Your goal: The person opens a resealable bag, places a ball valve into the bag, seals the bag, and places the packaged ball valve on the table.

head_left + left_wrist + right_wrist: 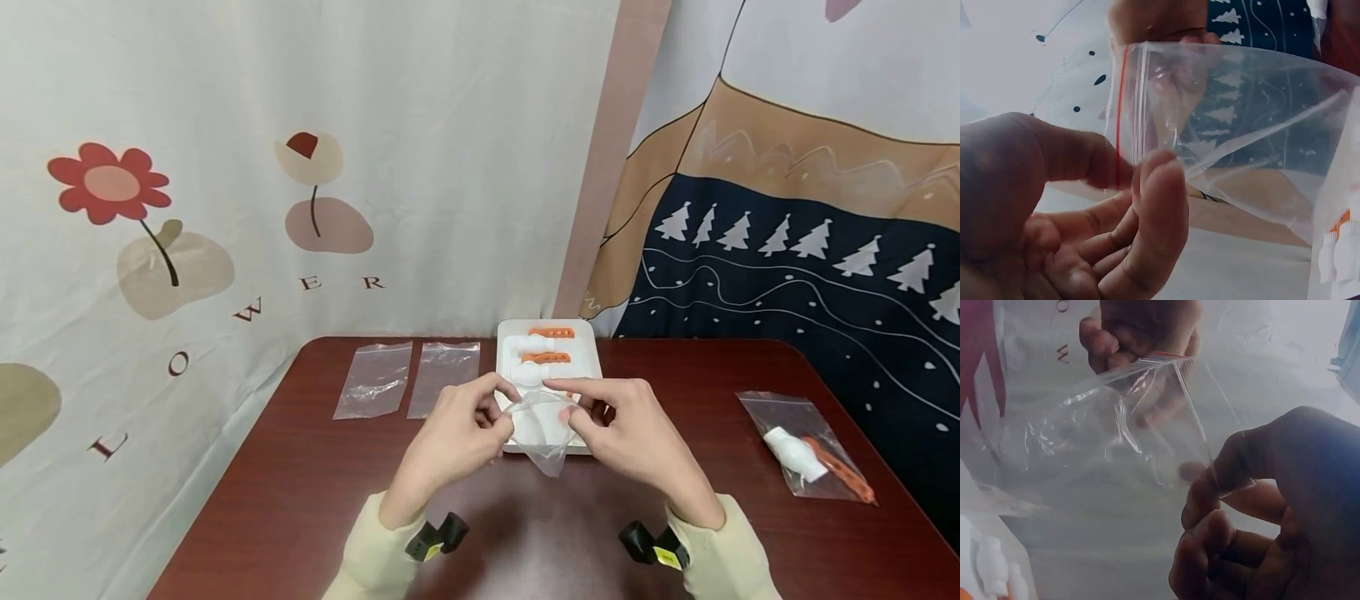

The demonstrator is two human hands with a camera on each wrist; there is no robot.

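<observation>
Between both hands hangs a clear zip bag [542, 429] with a red line along its mouth, seen closely in the left wrist view. My left hand [463, 425] pinches one side of the bag's mouth between thumb and fingers. On the opposite side, my right hand [626, 425] pinches the other edge, as the right wrist view shows. No contents are visible in this bag [1247, 125]. Behind it on the table stands a white tray [592, 350], holding white plastic fittings [528, 372] and orange perforated strips [551, 332]. Part of the tray is hidden by the hands and bag.
Two flat clear zip bags, a left one [375, 379] and a right one [447, 375], lie left of the tray on the dark red table [277, 517]. At the right lies a filled zip bag [810, 450] with a white fitting and an orange strip. Printed curtains stand behind.
</observation>
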